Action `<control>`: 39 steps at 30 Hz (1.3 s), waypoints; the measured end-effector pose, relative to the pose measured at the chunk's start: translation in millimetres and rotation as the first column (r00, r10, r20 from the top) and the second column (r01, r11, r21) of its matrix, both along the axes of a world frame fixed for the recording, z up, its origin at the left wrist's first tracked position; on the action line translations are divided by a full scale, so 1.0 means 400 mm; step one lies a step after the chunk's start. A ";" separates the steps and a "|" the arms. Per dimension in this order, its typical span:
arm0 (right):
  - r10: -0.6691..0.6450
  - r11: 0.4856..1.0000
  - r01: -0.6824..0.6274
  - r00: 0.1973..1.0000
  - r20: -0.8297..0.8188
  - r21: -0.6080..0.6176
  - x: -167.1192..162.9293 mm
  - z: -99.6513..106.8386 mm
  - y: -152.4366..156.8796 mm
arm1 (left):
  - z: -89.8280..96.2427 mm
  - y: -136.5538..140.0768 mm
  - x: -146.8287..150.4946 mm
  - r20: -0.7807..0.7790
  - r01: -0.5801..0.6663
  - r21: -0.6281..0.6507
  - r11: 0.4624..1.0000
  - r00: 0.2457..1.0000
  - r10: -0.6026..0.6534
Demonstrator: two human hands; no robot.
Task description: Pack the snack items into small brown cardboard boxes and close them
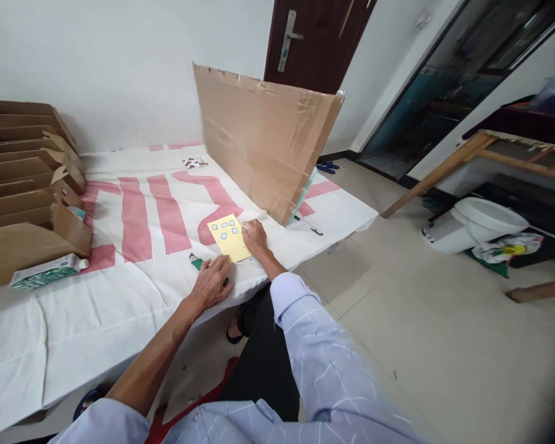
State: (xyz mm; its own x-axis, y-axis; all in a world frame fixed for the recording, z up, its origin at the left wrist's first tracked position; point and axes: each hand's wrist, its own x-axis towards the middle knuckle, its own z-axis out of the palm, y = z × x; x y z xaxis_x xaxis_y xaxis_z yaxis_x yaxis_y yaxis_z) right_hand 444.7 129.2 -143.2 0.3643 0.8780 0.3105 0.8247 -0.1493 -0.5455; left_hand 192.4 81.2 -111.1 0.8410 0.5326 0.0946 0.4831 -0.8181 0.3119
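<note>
A yellow sheet of paper [231,243] lies near the table's front edge, with several small outlined whitish shapes on its upper part. My left hand [211,280] lies flat, its fingers stretched toward the lower left corner of the sheet. Under that hand is a green tool with a dark tip [196,261], mostly covered, so its kind is unclear. At the sheet's right edge, my right hand [256,237] has its fingers pinched together. Something small and whitish shows at those fingertips, too small to name. Tiny blue specks are near the sheet's lower edge.
A large cardboard panel [263,135] stands upright behind my hands. Beside its base lies a thin black stick-like object [309,226]. Folded cardboard boxes [23,185] and a green-and-white carton [49,271] are on the left of the white cloth [134,302]. A white bucket [474,225] stands on the floor.
</note>
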 end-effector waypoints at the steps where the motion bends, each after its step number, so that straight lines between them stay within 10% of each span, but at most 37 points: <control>1: -0.007 1.000 0.007 1.000 -0.006 -0.002 -0.002 -0.002 0.002 | 0.008 -0.010 0.004 0.015 0.006 0.002 1.000 1.000 -0.006; 13: -0.087 0.995 0.090 0.994 -0.065 0.042 -0.002 -0.023 0.019 | 0.124 -0.250 0.089 0.188 0.092 -0.185 0.979 0.980 -0.057; 21: -0.188 0.979 0.196 0.973 -0.131 0.053 -0.012 0.005 0.036 | 0.184 -0.313 0.117 0.002 -0.023 -0.162 0.986 1.000 0.024; 30: -0.226 0.969 0.236 0.967 -0.119 0.079 0.004 0.042 0.001 | 0.157 -0.359 0.082 0.048 -0.049 -0.205 0.978 0.997 0.060; 39: -0.106 0.994 0.106 0.994 -0.006 0.018 -0.085 -0.019 -0.099 | 0.127 -0.480 0.053 0.203 0.194 -0.224 0.955 0.968 -0.149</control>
